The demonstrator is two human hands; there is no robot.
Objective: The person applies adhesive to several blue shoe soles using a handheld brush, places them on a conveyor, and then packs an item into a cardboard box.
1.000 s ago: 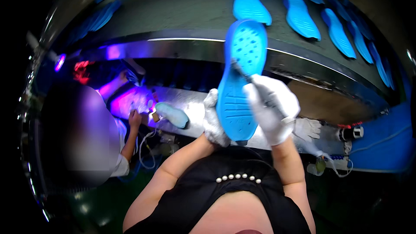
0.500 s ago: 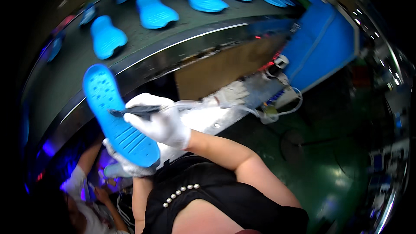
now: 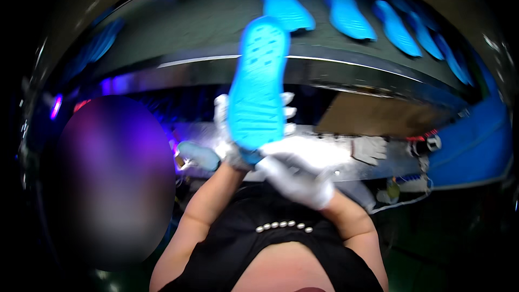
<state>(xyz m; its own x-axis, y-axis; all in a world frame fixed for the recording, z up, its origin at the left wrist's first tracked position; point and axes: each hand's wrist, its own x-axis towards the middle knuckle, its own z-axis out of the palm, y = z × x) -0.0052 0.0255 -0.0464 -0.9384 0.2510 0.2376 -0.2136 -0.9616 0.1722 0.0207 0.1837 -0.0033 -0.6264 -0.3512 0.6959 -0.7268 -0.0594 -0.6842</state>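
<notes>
A bright blue shoe sole (image 3: pixel 258 84) stands tilted up in front of me, with small holes at its upper end and ridges across its lower part. My left hand (image 3: pixel 223 124), in a white glove, grips the sole from behind; its thumb and fingertips show along the two sides. By the sole's lower end is my right hand (image 3: pixel 297 178), also white-gloved and smeared by motion. A dark pen-like tool (image 3: pixel 295 170) shows only as a blurred streak within its curled fingers; the tip cannot be made out.
Beyond a metal edge, a dark conveyor belt (image 3: pixel 178 32) carries several blue soles (image 3: pixel 348 13). Under it is a metal shelf (image 3: pixel 397 167) with a white glove (image 3: pixel 370 148) on it. A brown board (image 3: pixel 378 116) and a blue panel (image 3: pixel 476 146) stand at right. A blurred oval covers the left side.
My view has swung left, so the belt and shelf sit further right. The sole is now more upright. My right hand has moved from the sole's middle to its lower end.
</notes>
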